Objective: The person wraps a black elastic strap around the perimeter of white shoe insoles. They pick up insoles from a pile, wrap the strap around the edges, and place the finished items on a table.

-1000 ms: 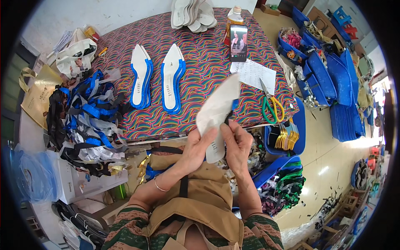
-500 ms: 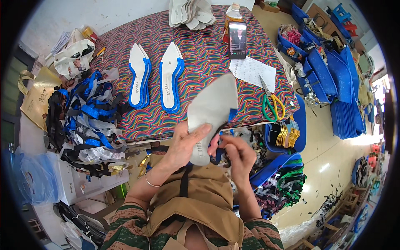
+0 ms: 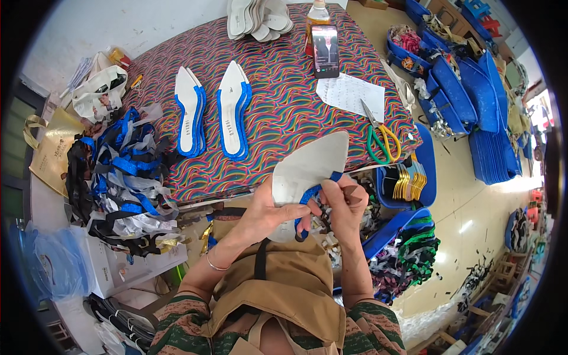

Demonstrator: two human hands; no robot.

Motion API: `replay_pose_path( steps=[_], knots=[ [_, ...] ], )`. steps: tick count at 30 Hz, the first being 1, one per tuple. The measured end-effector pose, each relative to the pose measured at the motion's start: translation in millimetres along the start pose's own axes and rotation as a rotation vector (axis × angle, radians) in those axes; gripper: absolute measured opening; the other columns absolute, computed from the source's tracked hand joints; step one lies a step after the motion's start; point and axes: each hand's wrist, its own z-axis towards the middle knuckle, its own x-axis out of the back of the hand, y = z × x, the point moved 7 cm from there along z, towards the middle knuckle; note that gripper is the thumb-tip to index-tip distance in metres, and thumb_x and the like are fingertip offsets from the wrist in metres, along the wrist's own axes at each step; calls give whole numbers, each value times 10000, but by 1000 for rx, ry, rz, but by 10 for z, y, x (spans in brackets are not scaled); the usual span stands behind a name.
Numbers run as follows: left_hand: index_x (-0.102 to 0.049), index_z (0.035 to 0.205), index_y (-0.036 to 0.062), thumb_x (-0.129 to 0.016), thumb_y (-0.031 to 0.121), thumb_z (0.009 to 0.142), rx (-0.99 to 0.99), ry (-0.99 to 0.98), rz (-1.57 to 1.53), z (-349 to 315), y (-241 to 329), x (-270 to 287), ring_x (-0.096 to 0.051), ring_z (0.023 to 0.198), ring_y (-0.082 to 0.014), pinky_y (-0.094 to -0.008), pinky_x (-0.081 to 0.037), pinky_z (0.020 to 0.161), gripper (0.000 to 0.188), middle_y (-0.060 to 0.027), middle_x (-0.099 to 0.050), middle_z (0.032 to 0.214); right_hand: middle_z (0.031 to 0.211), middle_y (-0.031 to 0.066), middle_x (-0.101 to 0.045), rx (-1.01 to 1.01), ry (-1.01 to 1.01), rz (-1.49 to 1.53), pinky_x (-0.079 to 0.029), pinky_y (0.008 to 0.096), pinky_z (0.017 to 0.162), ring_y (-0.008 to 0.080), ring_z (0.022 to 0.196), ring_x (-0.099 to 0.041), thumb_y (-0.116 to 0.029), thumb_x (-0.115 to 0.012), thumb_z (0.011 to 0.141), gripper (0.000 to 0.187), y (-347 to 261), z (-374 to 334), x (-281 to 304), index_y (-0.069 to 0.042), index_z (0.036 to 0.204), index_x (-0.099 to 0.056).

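My left hand (image 3: pixel 266 213) grips a pale grey-white shoe insole (image 3: pixel 309 158) over my lap, pointed end up, thumb across its face. A glittery blue edging strip (image 3: pixel 310 194) runs along the insole's right side, from its waist down toward the heel. My right hand (image 3: pixel 343 207) pinches the strip against the insole's edge at its upper end. Something brownish shows between the right fingers; I cannot make out what it is. On the table lie a left stack of blue-edged insoles (image 3: pixel 188 115) and a right stack of blue-edged insoles (image 3: pixel 234 112).
Scissors (image 3: pixel 380 139) with green and yellow handles rest partly on a white sheet (image 3: pixel 349 94). A phone (image 3: pixel 325 53) leans on a bottle (image 3: pixel 318 13). Plain insoles (image 3: pixel 260 18) sit at the back. A heap of strips (image 3: pixel 127 177) hangs leftward; blue bins (image 3: pixel 458 89) stand right.
The insole has tilted and shifted slightly right and down. My right hand has moved up from near the heel to the strip's upper end. More blue strip now shows along the edge.
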Motion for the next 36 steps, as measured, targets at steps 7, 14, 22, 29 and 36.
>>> replay_pose_path(
  steps=[7, 14, 22, 29, 36],
  knots=[
    [-541, 1115, -50, -615, -10, 882, -43, 84, 129, 19, -23, 165, -650, 703, -187, -309, -537, 611, 249, -147, -669, 907, 707, 12, -596, -87, -27, -189, -355, 195, 435, 58, 477, -482, 93, -633, 848, 163, 225, 79, -135, 34, 996, -597],
    [-487, 1266, -52, -618, 53, 887, -136, 346, -68, 72, 447, 393, -645, 691, -225, -344, -509, 631, 414, -145, -663, 853, 718, 99, -643, 165, -393, -740, -426, 285, 525, 148, 559, -582, -3, -680, 804, 346, 419, -249, 34, 10, 1144, -618],
    [-503, 1247, 8, -522, 139, 984, -277, 257, -621, 107, 428, 486, -444, 630, -132, -304, -381, 580, 295, -11, -497, 758, 672, 129, -586, 410, -232, -888, -406, 347, 460, 237, 487, -547, 1, -670, 821, 166, 95, -542, -157, 21, 983, -640],
    [-533, 1159, 33, -499, 192, 994, -314, 324, -587, 87, 303, 349, -496, 701, -164, -336, -430, 647, 231, -19, -518, 797, 569, 101, -505, 192, -46, -711, -405, 285, 455, 183, 442, -493, -11, -700, 815, 162, 186, -434, -86, 1, 967, -647],
    [-601, 1106, -10, -603, 136, 927, -153, 387, -403, -150, -21, 326, -637, 1050, -357, -488, -521, 911, 231, -196, -670, 1040, 582, 9, -517, 184, -93, -666, -353, 240, 471, 49, 516, -441, -88, -657, 879, 96, 17, -261, -86, 1, 913, -659]
  ],
)
